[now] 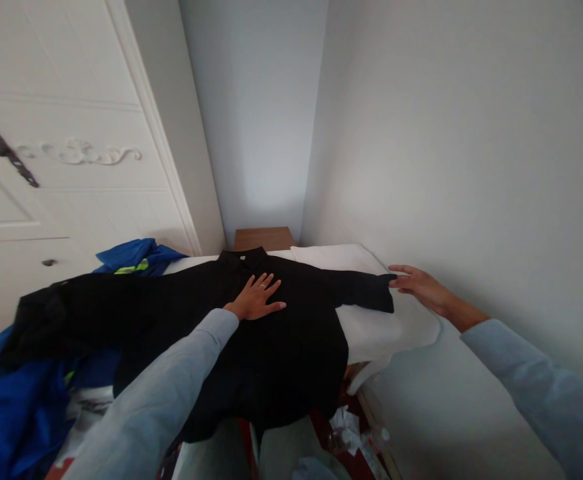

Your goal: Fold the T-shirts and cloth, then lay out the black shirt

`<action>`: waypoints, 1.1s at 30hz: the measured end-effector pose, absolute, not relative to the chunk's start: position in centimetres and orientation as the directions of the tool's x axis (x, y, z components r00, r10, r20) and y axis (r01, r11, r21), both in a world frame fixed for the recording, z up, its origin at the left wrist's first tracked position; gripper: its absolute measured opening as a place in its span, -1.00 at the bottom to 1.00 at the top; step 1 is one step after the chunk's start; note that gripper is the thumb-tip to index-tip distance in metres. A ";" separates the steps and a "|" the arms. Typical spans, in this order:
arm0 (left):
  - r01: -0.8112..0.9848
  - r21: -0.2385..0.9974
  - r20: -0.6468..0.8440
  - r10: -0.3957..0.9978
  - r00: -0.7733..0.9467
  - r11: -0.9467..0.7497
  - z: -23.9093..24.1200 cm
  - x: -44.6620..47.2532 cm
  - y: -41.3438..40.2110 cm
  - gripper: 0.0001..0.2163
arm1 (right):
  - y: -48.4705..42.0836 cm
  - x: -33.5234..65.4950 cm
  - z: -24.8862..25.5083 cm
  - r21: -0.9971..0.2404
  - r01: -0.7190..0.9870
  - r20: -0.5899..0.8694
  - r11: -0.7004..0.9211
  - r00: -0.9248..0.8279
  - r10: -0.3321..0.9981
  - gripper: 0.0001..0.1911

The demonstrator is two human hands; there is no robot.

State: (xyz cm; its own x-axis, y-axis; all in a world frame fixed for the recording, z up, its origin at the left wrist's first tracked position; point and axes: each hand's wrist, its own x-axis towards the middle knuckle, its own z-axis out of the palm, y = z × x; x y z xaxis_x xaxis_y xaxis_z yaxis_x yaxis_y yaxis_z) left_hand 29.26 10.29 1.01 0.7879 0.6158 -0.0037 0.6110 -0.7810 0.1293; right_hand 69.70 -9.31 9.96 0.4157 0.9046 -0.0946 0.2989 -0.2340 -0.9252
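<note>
A black collared shirt lies spread across a white-covered table, its lower part hanging over the near edge. My left hand rests flat on the shirt's chest just below the collar, fingers spread, with a ring on one finger. At the right, my right hand pinches the cuff end of the shirt's short-looking right-side sleeve between thumb and fingers. The other sleeve stretches to the left and looks bunched near its end.
Blue clothing with yellow-green strips lies behind the left sleeve, and more blue fabric hangs at the lower left. A white cabinet stands left; a wall borders the right. Crumpled paper and a plastic bottle lie below.
</note>
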 end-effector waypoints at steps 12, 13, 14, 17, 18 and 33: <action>0.589 0.123 -0.018 0.592 0.806 -0.799 0.9 29.2 10.6 -0.17 | -11.6 68.3 6.2 -0.870 0.398 -0.180 -0.290 0.292 0.939 -0.34; 0.584 0.118 -0.019 0.586 0.810 -0.803 0.9 29.1 10.6 -0.17 | -11.3 68.6 7.0 -0.857 0.440 -0.131 -0.266 0.314 0.940 -0.38; 0.580 0.115 -0.018 0.582 0.813 -0.806 0.8 29.1 10.7 -0.17 | -11.1 69.0 7.8 -0.840 0.489 -0.063 -0.236 0.345 0.937 -0.40; 0.578 0.119 -0.011 0.581 0.814 -0.807 0.7 29.0 10.8 -0.17 | -11.5 70.3 9.6 -0.734 0.666 0.184 -0.137 0.389 0.903 -0.40; 0.577 0.123 -0.008 0.581 0.814 -0.807 0.7 29.0 10.9 -0.18 | -11.9 70.7 9.7 -0.686 0.718 0.228 -0.117 0.365 0.903 -0.42; 0.582 0.121 -0.008 0.585 0.811 -0.804 0.7 29.1 10.8 -0.16 | -9.5 70.7 5.6 -0.895 0.255 -0.258 -0.367 0.374 0.891 -0.60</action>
